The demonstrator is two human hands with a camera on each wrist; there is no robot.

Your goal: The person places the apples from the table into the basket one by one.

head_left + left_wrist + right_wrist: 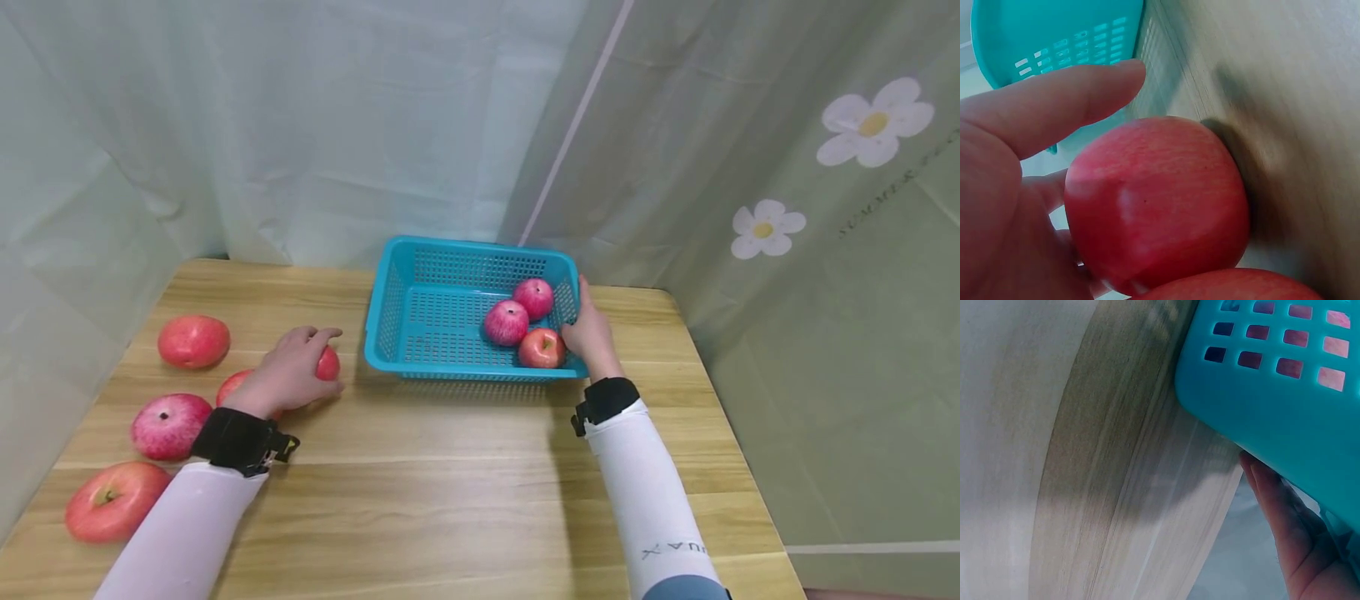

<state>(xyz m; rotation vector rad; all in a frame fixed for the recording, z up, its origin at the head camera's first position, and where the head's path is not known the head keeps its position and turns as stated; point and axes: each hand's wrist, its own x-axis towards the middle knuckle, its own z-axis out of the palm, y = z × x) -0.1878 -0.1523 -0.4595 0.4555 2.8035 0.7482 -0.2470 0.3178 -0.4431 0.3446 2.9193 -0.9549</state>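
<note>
My left hand point(288, 371) reaches around a red apple point(1157, 206) on the table. In the left wrist view the thumb is extended and stands apart from the apple, while the other fingers are partly hidden behind it. My right hand point(591, 335) grips the right end of a blue plastic basket point(442, 371), thumb at the rim and fingers along the outside wall. Inside the basket, toward its right end, lie three apples: a pink one point(534, 297), a streaked pink one point(506, 323) and a red-yellow one point(542, 348).
More apples lie on the wooden table point(450, 500) at left: a red one point(193, 342), a pink one point(171, 427), a large red one point(116, 502), and one point(231, 386) partly under my left hand. A pale curtain point(360, 125) hangs behind the table.
</note>
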